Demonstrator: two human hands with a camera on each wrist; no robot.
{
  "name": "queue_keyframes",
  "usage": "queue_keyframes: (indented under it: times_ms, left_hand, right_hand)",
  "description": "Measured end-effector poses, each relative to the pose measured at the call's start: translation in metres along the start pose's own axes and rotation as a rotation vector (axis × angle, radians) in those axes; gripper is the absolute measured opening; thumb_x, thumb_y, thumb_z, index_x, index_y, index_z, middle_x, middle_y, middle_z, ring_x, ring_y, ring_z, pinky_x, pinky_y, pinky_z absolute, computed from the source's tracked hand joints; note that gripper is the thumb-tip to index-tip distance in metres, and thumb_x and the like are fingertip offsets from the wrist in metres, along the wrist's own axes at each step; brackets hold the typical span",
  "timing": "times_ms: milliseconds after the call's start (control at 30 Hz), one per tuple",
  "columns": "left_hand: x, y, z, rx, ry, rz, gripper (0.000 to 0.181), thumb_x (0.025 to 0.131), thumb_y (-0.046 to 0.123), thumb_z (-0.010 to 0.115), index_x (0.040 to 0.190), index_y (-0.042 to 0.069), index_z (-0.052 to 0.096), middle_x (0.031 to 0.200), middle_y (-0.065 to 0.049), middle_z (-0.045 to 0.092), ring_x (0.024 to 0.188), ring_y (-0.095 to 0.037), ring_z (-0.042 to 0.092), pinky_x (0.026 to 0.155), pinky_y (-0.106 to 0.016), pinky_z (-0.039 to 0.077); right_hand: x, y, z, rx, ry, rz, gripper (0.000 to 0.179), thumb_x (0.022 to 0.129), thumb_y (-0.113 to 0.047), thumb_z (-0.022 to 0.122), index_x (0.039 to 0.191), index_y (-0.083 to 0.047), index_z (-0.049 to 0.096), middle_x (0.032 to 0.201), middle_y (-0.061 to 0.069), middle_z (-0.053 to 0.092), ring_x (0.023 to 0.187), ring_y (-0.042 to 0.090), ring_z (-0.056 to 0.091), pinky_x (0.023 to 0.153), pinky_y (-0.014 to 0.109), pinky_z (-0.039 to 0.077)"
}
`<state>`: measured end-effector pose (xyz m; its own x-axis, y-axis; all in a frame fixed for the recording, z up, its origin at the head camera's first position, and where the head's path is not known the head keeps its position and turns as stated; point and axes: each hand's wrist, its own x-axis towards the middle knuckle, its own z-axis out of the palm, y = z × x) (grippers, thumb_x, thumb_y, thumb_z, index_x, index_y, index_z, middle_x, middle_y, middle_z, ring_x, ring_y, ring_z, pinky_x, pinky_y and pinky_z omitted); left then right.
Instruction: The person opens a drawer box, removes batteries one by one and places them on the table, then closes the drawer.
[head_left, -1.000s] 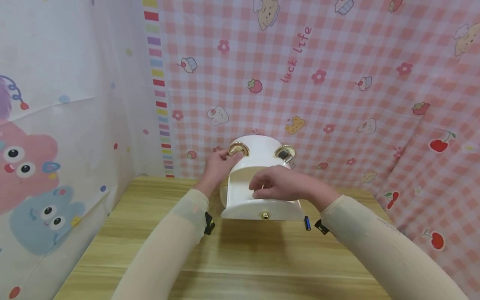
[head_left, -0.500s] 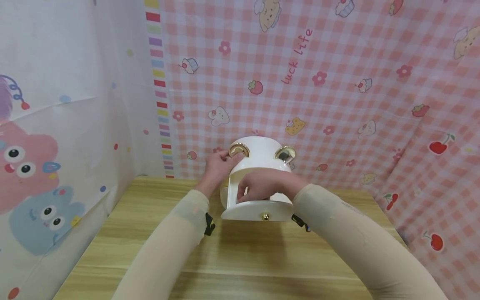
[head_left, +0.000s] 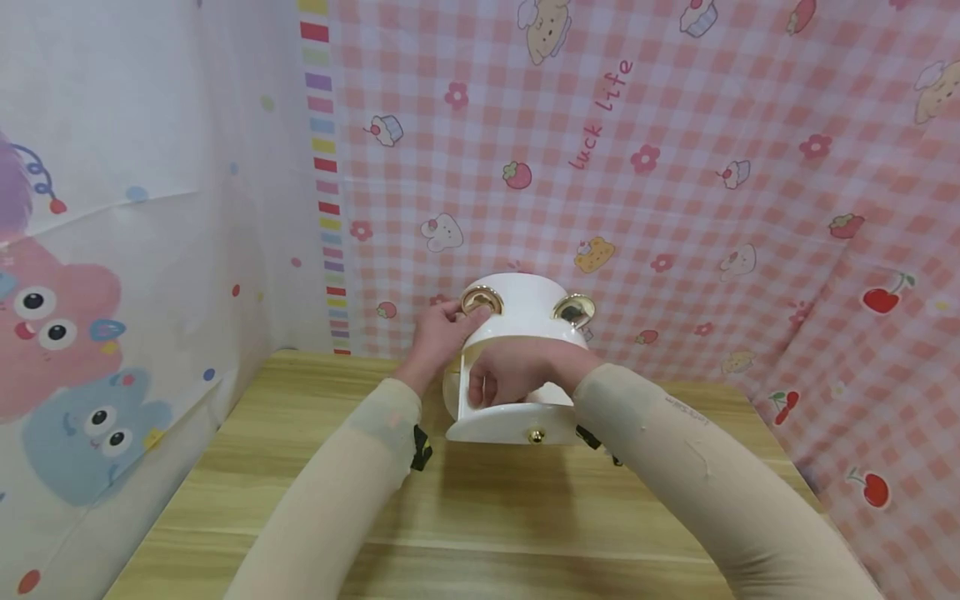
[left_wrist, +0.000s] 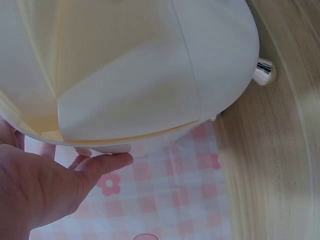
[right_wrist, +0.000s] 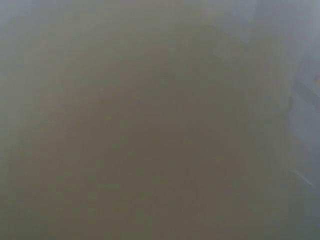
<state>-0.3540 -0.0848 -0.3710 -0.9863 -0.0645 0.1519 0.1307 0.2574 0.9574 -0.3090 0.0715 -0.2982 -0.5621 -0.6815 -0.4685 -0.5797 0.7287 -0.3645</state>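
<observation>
A glossy white box [head_left: 528, 302] with gold rings on top stands at the table's back edge. Its drawer is pulled out, showing a curved white front [head_left: 495, 425] and a round gold knob [head_left: 536, 436]. My left hand [head_left: 442, 337] grips the box's upper left side, thumb over the left gold ring [head_left: 482, 302]. The left wrist view shows that hand [left_wrist: 45, 185] against the white body [left_wrist: 135, 95]. Over the open drawer, my right hand [head_left: 513, 371] reaches down with bent fingers; their tips and anything in them are hidden. The right wrist view is a blur.
Behind the box hangs a pink checked cloth [head_left: 495, 217]; a patterned white sheet [head_left: 187, 275] hangs to the left. The wooden table [head_left: 480, 517] extends in front. Beside the drawer, a small dark object [head_left: 617, 460] is mostly hidden by the right sleeve.
My right hand has moved left and lower into the drawer, and its sleeve now covers most of the small blue-and-black object. My left hand keeps its hold on the box.
</observation>
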Motion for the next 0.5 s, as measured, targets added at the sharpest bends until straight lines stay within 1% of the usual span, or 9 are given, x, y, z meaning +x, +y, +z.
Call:
queue_keyframes:
  times_ms: [100,167,267,400,500]
  left_hand:
    - [0.0001,0.0003,-0.0001,0.004,-0.002,0.005,0.042,0.097,0.044,0.079,0.124,0.012,0.080,0.090,-0.001,0.067,0.093,-0.016,0.062,0.078,-0.023,0.050]
    - [-0.0001,0.0007,-0.0004,0.004,-0.002,0.005,0.042,0.097,0.044,0.079,0.123,0.012,0.080,0.089,0.000,0.067,0.093,-0.017,0.061,0.079,-0.024,0.050]
    - [-0.0004,0.0012,-0.0007,0.004,-0.005,0.004,0.042,0.097,0.045,0.079,0.123,0.012,0.080,0.091,-0.001,0.067,0.095,-0.018,0.061,0.080,-0.025,0.050]
    - [-0.0009,0.0011,-0.0007,0.013,-0.008,0.008,0.045,0.098,0.045,0.078,0.129,0.012,0.078,0.096,-0.005,0.069,0.099,-0.019,0.061,0.083,-0.025,0.049]
    - [-0.0015,0.0013,-0.0008,0.018,-0.009,0.014,0.046,0.098,0.044,0.078,0.133,0.013,0.077,0.098,-0.006,0.070,0.100,-0.019,0.060,0.084,-0.025,0.049]
  right_hand:
    - [0.0012,-0.0003,-0.0007,-0.050,0.001,-0.065,0.021,0.095,-0.010,0.076,0.115,-0.016,0.077,0.111,-0.001,0.081,0.099,0.006,0.070,0.088,0.023,0.057]
    - [0.0020,-0.0013,-0.0010,-0.071,-0.003,-0.102,0.020,0.096,-0.011,0.076,0.115,-0.018,0.079,0.109,-0.004,0.081,0.101,0.005,0.071,0.094,0.023,0.057]
    - [0.0030,-0.0028,-0.0013,-0.081,-0.010,-0.133,0.018,0.096,-0.012,0.076,0.112,-0.020,0.081,0.105,-0.006,0.081,0.099,0.004,0.071,0.095,0.023,0.057]
    - [0.0037,-0.0029,-0.0012,-0.083,-0.020,-0.134,0.015,0.097,-0.014,0.077,0.111,-0.020,0.081,0.104,-0.007,0.081,0.097,0.002,0.071,0.094,0.022,0.057]
    - [0.0046,-0.0032,-0.0007,-0.091,-0.029,-0.139,0.014,0.098,-0.017,0.078,0.112,-0.019,0.081,0.104,-0.006,0.082,0.097,0.001,0.071,0.093,0.021,0.057]
